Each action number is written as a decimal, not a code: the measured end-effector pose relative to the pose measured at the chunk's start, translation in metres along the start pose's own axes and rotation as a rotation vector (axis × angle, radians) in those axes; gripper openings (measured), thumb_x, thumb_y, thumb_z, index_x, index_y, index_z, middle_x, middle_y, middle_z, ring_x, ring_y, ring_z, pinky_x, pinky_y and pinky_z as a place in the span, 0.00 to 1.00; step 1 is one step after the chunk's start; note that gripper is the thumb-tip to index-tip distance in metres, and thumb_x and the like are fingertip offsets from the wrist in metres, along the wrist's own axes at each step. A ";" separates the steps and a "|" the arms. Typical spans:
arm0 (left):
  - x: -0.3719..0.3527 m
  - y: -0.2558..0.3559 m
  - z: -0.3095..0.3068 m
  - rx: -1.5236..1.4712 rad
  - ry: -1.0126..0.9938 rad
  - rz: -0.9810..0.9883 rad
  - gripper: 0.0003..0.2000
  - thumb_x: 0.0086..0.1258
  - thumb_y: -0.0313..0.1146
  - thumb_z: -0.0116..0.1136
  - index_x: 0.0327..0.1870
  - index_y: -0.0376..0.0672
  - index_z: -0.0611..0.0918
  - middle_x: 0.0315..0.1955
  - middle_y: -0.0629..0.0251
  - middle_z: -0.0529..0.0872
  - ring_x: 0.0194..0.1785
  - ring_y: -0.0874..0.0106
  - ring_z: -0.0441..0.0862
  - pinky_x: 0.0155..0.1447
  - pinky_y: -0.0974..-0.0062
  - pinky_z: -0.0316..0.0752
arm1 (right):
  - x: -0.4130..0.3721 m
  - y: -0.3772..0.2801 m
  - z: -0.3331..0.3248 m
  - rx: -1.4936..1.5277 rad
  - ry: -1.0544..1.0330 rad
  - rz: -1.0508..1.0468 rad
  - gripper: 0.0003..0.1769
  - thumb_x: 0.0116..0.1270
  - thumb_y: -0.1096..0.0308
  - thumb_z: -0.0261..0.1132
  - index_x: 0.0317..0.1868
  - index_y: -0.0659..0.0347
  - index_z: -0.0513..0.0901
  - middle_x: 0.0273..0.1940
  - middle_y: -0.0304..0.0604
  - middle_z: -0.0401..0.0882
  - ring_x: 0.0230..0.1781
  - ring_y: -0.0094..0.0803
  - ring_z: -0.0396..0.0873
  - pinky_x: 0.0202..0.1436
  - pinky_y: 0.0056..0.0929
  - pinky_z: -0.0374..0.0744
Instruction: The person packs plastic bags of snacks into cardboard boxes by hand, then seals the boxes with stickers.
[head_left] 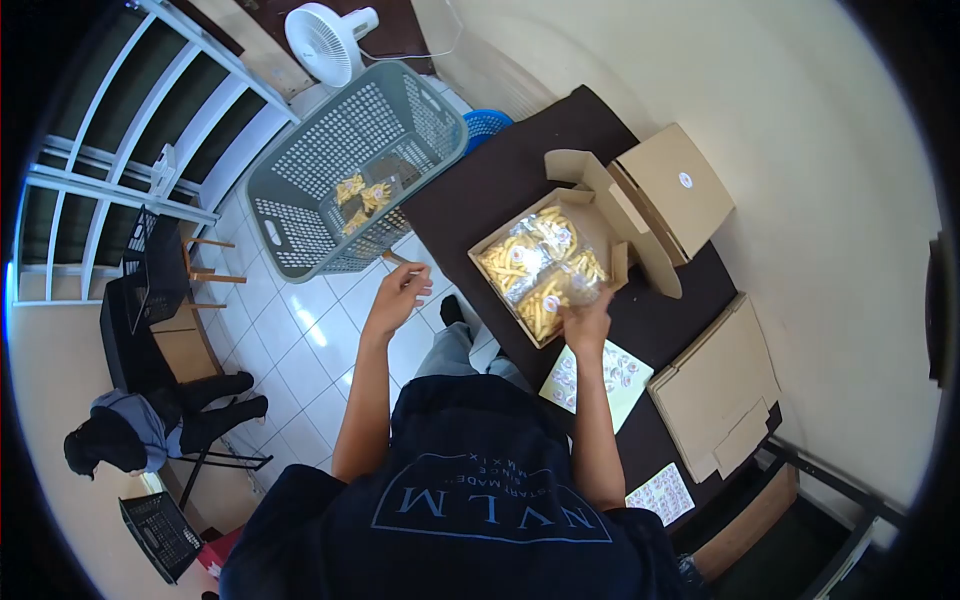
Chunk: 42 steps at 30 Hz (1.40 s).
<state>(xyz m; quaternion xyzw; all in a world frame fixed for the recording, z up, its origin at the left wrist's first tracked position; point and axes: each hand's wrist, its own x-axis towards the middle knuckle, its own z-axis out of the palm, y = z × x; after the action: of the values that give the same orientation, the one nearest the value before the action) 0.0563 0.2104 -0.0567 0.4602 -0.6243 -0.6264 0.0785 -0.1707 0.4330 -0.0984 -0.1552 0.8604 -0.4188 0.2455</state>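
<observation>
An open cardboard box [486,291] on the dark table contains several clear packs of yellow, stick-shaped snacks [512,262] with round stickers. My right hand [588,322] reaches over the box's near right corner, its fingers closed at the edge of a clear snack pack [586,268]; the fingertips are partly hidden. To the left of the box, my left hand [403,292] hovers over the floor with loosely bent fingers apart and nothing in them. Beyond it stands a grey-green plastic basket [300,165] with more snack packs [375,194] at its bottom.
A closed carton [682,190] stands behind the open box. Sticker sheets [620,385] and flattened cardboard [718,385] lie on the table [500,170]. A white fan [322,45] and a blue basket [486,128] are at the back. Another person [150,425] sits at far left.
</observation>
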 end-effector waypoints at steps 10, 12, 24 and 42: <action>0.016 -0.004 -0.134 -0.066 0.287 0.074 0.16 0.75 0.41 0.53 0.54 0.39 0.77 0.39 0.62 0.85 0.44 0.73 0.83 0.46 0.74 0.78 | -0.013 -0.050 -0.005 -0.388 0.080 -0.214 0.20 0.55 0.74 0.71 0.47 0.67 0.75 0.48 0.58 0.73 0.46 0.58 0.77 0.47 0.45 0.78; 0.051 -0.005 -0.166 -0.077 0.302 0.090 0.15 0.76 0.39 0.52 0.53 0.39 0.78 0.38 0.62 0.85 0.43 0.73 0.83 0.44 0.74 0.78 | -0.003 -0.043 0.009 -0.316 -0.044 -0.248 0.09 0.57 0.74 0.69 0.37 0.67 0.80 0.33 0.53 0.79 0.35 0.51 0.80 0.39 0.43 0.78; 0.346 -0.206 -0.288 0.750 0.077 -0.187 0.17 0.61 0.38 0.57 0.47 0.35 0.83 0.46 0.45 0.84 0.51 0.53 0.83 0.53 0.62 0.78 | 0.004 -0.052 0.016 -0.534 -0.176 0.015 0.13 0.53 0.75 0.71 0.39 0.65 0.80 0.34 0.47 0.80 0.35 0.36 0.80 0.44 0.34 0.78; 0.349 -0.235 -0.204 0.767 0.080 -0.724 0.28 0.57 0.47 0.69 0.59 0.49 0.81 0.71 0.53 0.63 0.74 0.51 0.56 0.72 0.54 0.62 | -0.112 -0.100 0.064 -0.128 0.201 0.576 0.08 0.68 0.69 0.62 0.44 0.63 0.76 0.36 0.42 0.78 0.33 0.28 0.80 0.27 0.22 0.83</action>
<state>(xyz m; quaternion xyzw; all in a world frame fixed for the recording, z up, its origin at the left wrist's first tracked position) 0.1090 -0.1209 -0.3828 0.6654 -0.6063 -0.3220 -0.2932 -0.0360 0.3843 -0.0197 0.1223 0.9135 -0.2901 0.2576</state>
